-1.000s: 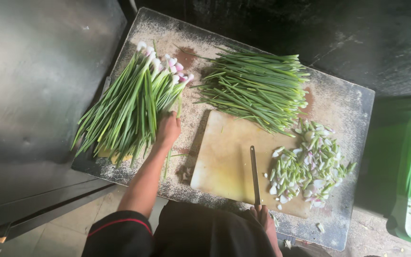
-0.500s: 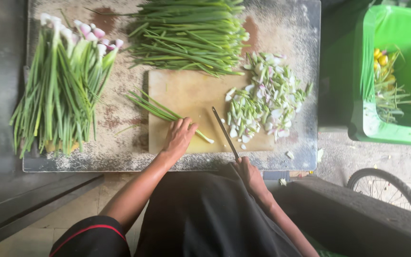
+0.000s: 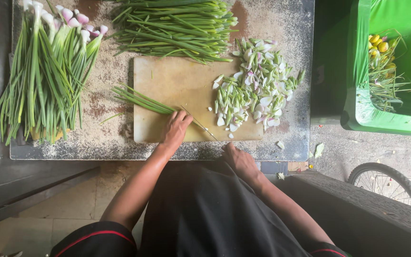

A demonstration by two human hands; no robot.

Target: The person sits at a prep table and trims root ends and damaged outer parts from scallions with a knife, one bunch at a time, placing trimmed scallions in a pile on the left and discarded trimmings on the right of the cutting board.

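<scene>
My left hand [image 3: 176, 129] presses a small bunch of green onion stalks [image 3: 141, 100] flat on the wooden cutting board [image 3: 181, 83]. My right hand [image 3: 239, 159] grips the handle of a knife [image 3: 200, 124], whose thin blade lies across the board right beside my left fingers. A heap of chopped onion pieces [image 3: 255, 90], white, pink and green, covers the board's right end.
A big bundle of whole spring onions [image 3: 46, 71] with pink-white bulbs lies at the left of the stone slab [image 3: 291, 143]. A pile of trimmed green stalks [image 3: 177, 28] lies behind the board. A green bin [image 3: 386, 71] with scraps stands right, a wheel [image 3: 388, 183] below.
My left hand carried a few stalks from the left bundle onto the board and now holds them down. The knife blade has swung in close to my left fingers.
</scene>
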